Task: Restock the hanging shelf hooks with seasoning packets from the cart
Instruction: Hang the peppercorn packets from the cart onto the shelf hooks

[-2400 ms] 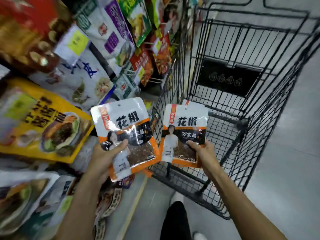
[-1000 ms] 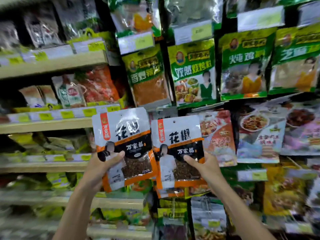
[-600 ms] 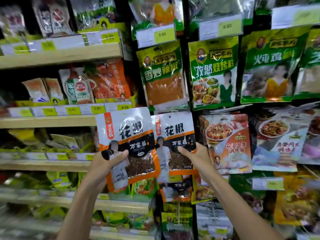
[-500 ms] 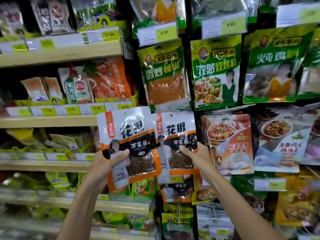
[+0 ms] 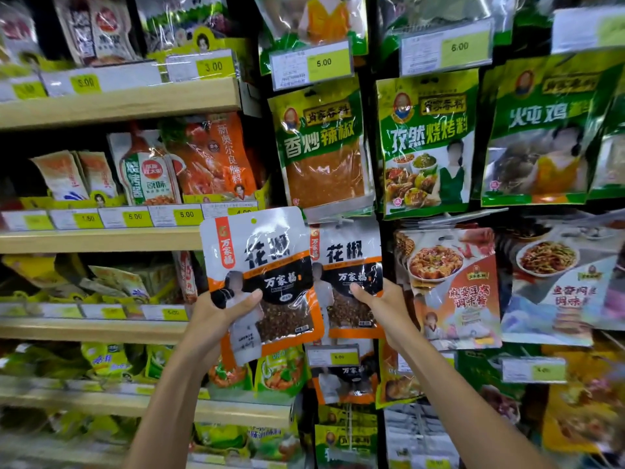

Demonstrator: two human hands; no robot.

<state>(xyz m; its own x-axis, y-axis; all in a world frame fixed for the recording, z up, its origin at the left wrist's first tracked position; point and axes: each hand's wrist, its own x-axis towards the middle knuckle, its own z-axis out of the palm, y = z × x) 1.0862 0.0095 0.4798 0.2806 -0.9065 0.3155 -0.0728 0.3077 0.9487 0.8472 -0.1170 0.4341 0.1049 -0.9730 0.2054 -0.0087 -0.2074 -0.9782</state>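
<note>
Each hand holds 1 pkt: left hand [image 5: 216, 313] the left packet [image 5: 260, 265], right hand [image 5: 382, 306] the right packet [image 5: 348, 262].

Two matching packets are held up before the hanging rack — the left hand [image 5: 216, 316] grips the left packet [image 5: 260, 282] at its lower left edge, the right hand [image 5: 382, 309] the right packet [image 5: 348, 279] at its lower right. The left packet overlaps the right one's edge. A green packet [image 5: 321, 147] hangs just above; a price tag [image 5: 333, 357] sits below.

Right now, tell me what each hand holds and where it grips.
Left hand grips one seasoning packet at its lower left edge; right hand grips a second packet at its lower right edge.
</note>
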